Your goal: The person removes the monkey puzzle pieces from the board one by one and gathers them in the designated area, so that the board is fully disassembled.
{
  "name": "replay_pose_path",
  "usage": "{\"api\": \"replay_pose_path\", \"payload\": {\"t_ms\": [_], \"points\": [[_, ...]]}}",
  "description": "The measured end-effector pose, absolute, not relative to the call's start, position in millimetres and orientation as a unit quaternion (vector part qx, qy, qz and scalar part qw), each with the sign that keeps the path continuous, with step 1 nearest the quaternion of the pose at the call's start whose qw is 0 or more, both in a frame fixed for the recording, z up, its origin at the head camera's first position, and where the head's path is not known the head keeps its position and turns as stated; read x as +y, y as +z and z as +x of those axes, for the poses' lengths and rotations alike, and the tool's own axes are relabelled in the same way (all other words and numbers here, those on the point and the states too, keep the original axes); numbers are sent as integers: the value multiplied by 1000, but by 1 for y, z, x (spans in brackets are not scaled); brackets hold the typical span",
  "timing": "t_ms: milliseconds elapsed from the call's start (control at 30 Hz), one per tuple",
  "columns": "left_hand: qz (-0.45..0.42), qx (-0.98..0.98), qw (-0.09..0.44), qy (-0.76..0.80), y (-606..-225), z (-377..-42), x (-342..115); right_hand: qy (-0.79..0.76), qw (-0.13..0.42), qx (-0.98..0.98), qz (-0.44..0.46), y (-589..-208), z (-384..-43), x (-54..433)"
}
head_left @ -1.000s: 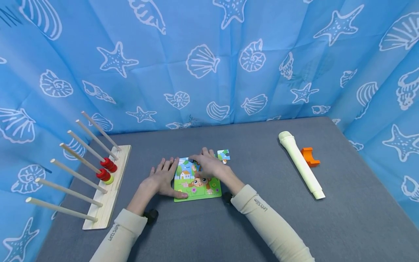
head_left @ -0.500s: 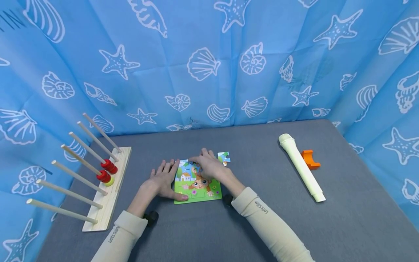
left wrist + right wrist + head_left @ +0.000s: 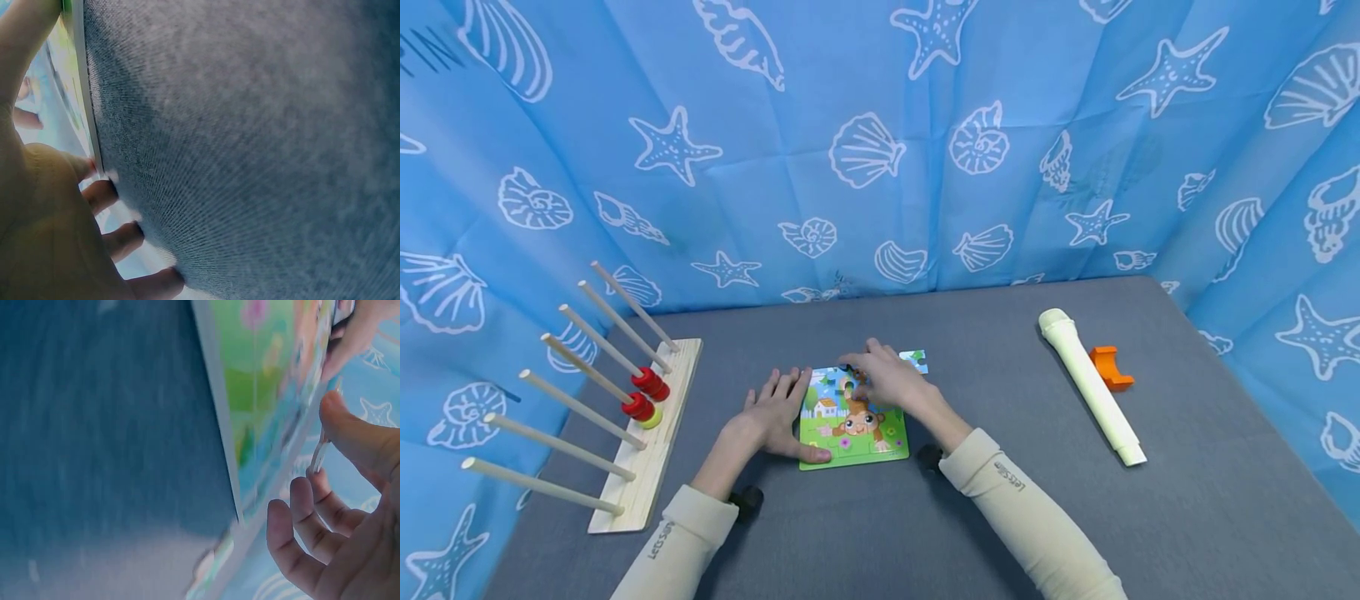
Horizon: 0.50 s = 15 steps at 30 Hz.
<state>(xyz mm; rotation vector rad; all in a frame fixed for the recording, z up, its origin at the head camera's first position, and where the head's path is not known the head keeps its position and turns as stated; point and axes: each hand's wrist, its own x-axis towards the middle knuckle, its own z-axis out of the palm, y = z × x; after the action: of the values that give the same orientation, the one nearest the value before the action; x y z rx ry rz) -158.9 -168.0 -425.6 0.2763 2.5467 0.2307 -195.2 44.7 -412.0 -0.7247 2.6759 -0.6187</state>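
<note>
A jigsaw puzzle (image 3: 850, 454) with a monkey, a house and flowers lies on the grey table, in a green-edged board. My left hand (image 3: 772, 421) rests against its left side, fingers spread and fairly straight, thumb on the lower left corner. Above the upper part of the puzzle, my right hand (image 3: 889, 379) pinches a thin puzzle piece (image 3: 320, 454) between thumb and fingertips, clearest in the right wrist view. A gap shows in the puzzle near that hand. Another loose puzzle piece (image 3: 916, 359) lies past the upper right corner, partly covered by the right hand.
On the left stands a wooden peg rack (image 3: 647, 450) with upright rods, carrying red rings (image 3: 651, 382) and a yellow-green ring (image 3: 651, 419). A pale toy microphone (image 3: 1090, 383) and an orange bracket-shaped piece (image 3: 1111, 368) lie to the right. Behind hangs a blue shell-print curtain (image 3: 880, 150).
My right hand has shifted slightly right, showing more of the puzzle's top and covering more of the loose piece. The left hand keeps its place on the board. The head view tilted up slightly.
</note>
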Motion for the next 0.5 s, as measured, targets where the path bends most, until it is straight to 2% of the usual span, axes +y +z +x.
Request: {"api": "replay_pose_path", "payload": {"t_ms": [500], "points": [[100, 950, 284, 89, -424, -158, -167, -149, 138, 952, -229, -389, -210, 107]]}}
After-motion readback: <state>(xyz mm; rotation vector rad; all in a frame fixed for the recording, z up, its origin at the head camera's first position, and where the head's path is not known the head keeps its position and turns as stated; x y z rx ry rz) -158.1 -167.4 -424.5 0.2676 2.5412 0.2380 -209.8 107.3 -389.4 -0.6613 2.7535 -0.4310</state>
